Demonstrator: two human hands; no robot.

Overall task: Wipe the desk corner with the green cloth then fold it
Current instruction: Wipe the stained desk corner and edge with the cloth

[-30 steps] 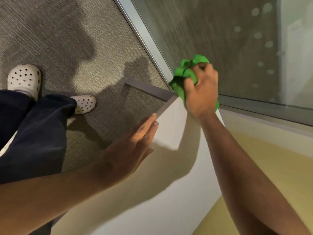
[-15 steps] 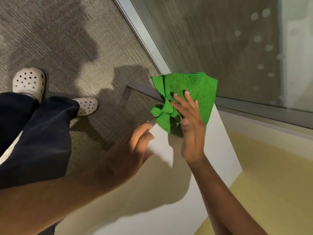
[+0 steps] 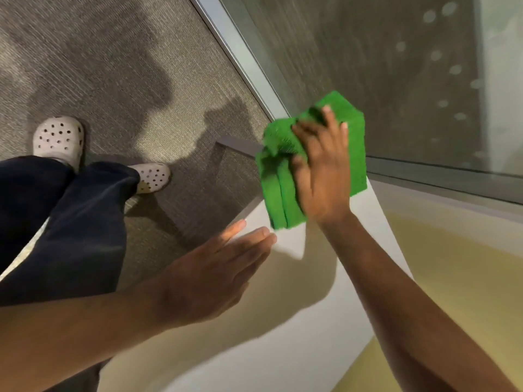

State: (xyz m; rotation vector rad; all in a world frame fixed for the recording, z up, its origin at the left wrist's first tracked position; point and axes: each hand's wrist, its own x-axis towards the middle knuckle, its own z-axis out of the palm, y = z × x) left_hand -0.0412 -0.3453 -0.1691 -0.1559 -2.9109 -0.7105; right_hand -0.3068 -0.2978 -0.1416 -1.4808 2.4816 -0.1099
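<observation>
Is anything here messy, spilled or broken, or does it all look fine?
Nothing is spilled or damaged. The only untidy thing is the green cloth: it lies bunched in uneven folds on the white desk corner, pressed under the flat right hand. The left hand rests open on the desk edge beside it.

Probably an office. Grey commercial carpet (image 3: 119,60) covers the floor. A white desk (image 3: 285,360) meets a metal-framed glass partition (image 3: 396,66).

text: none legible | labels: none | numbers: none
</observation>
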